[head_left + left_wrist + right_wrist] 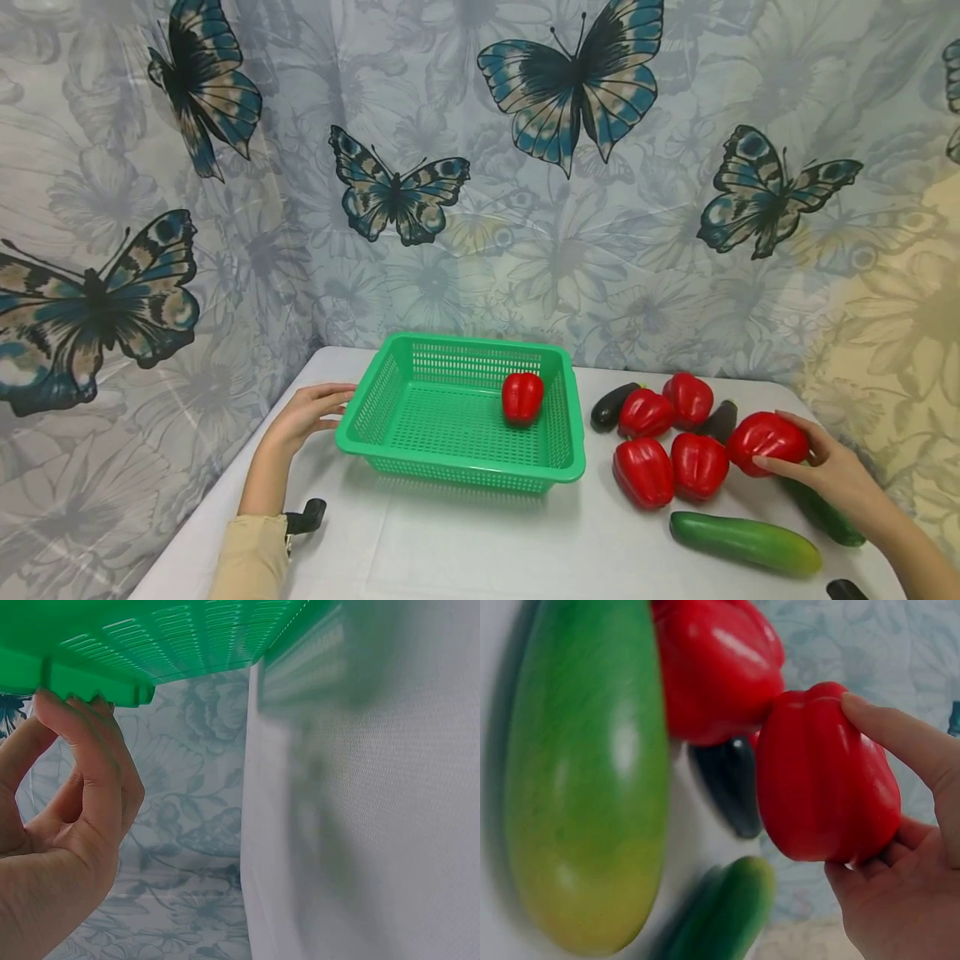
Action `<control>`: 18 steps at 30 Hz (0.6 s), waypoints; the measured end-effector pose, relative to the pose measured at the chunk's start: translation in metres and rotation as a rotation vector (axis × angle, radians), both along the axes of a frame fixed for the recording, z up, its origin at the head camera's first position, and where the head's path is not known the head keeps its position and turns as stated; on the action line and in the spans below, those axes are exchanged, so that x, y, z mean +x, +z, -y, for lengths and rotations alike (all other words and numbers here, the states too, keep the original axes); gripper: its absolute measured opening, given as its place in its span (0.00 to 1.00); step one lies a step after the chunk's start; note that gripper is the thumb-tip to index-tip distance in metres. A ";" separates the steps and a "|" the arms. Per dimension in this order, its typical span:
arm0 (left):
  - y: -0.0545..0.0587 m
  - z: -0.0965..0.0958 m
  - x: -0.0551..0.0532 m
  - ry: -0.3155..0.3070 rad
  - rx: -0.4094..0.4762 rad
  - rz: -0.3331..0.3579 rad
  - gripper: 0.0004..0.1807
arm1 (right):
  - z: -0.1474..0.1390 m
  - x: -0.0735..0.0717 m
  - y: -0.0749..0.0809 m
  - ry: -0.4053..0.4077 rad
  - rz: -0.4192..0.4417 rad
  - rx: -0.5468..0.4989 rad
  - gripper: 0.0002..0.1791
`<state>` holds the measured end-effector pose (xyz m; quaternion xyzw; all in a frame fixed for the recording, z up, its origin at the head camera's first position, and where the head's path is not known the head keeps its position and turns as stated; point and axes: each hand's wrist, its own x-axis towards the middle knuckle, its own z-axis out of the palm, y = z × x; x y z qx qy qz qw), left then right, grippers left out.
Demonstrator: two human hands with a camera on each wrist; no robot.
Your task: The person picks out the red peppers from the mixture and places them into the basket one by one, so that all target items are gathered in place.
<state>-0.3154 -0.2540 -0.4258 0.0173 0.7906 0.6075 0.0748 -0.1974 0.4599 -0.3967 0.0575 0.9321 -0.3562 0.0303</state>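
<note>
Operator: How are my grips posed?

Spotter: Your right forearm comes in from the lower right, and your right grip [840, 475] is closed around a red pepper [767, 442], thumb on the near side and fingers on the far right. Whether that pepper touches the tabletop [450, 542], I can't tell. Your left grip [307, 414] is relaxed, fingers loosely bent, their tips touching the rim of the green basket [465, 469] from outside.

Operator: What edges and room do I have?

Spotter: The tabletop's right edge passes behind your right grip, as seen from your head; patterned fabric [525, 292] hangs past the far edge. Left of your right grip you have four loose peppers [701, 465] close together, a dark eggplant [613, 407] beyond them, and a second eggplant [722, 422] partly hidden just left of the held one. A dark green cucumber [828, 515] lies below that grip, partly covered; a yellow-tipped cucumber [742, 542] lies nearer you, to its left. A broad stretch of tabletop shows on the basket's near side, right of your left forearm.

Operator: And the basket?

Spotter: It's just right of your left grip, well left of your right grip. A single pepper [522, 398] sits inside, toward your right grip's end.
</note>
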 end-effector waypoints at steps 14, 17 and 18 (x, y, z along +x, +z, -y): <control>0.002 0.000 0.003 -0.013 0.004 -0.006 0.31 | 0.036 -0.014 0.021 0.055 -0.087 -0.058 0.53; 0.002 0.000 0.003 -0.011 0.009 -0.005 0.30 | 0.044 -0.017 0.022 0.074 -0.099 -0.074 0.52; 0.002 0.000 0.002 -0.015 0.007 -0.005 0.30 | 0.046 -0.018 0.022 0.082 -0.106 -0.081 0.51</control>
